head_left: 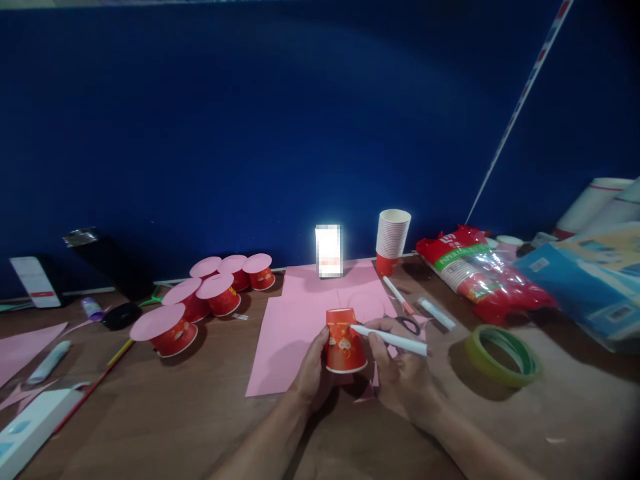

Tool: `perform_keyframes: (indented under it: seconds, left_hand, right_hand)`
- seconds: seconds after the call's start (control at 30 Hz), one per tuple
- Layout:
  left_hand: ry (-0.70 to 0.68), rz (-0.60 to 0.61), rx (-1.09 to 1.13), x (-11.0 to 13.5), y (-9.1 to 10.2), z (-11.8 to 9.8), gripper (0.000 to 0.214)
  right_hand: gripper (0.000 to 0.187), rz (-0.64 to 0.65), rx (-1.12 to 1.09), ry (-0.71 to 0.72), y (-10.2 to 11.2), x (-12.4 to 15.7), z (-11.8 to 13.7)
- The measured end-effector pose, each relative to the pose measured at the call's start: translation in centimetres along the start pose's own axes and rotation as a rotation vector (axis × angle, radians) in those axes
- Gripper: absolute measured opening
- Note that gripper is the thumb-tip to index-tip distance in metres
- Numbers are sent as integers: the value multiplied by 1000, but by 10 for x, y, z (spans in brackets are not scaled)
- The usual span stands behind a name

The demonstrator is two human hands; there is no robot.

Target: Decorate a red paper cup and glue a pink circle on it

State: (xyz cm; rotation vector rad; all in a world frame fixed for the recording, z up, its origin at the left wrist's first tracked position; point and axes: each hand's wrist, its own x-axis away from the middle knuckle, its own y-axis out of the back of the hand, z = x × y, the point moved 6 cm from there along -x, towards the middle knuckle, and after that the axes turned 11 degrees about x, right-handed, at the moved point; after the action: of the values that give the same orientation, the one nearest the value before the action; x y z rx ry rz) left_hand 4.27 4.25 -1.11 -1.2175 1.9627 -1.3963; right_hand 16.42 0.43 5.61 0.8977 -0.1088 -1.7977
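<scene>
My left hand point(315, 370) is closed around the side of a red paper cup point(345, 347), which is upside down with its white rim toward me. Gold print and small cartoon figures decorate its wall. A white marker pen point(395, 340) is gripped in my right hand point(400, 380), its tip at the cup's upper right side; whether it touches cannot be made out. Beneath and behind the cup lie pink paper sheets point(287, 333). The dark handle of a pair of scissors point(410, 325) shows just beyond my right hand, which hides part of them.
Several upturned red cups topped with pink paper discs point(157, 322) stand at left. Behind are a lit phone point(329, 250) and a cup stack point(393, 233). On the right are a tape roll point(480, 357), a red cup package point(480, 267) and a blue package point(565, 287).
</scene>
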Motion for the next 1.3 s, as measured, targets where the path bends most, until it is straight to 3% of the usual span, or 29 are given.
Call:
perform_keyframes:
  seconds: [0.27, 0.5, 1.17, 1.3]
  left_hand:
    - [-12, -13, -17, -1, -1, -1, 43]
    - [1, -31, -67, -1, 4, 0, 43]
    - [14, -14, -12, -3, 5, 1, 46]
    - [-7, -23, -8, -3, 5, 0, 44]
  right_hand:
    - [14, -15, 25, 22, 4, -5, 10]
    - [20, -1, 76, 132, 3, -2, 12]
    - [19, 22, 7, -67, -2, 0, 0]
    - [18, -43, 17, -70, -1, 1, -5]
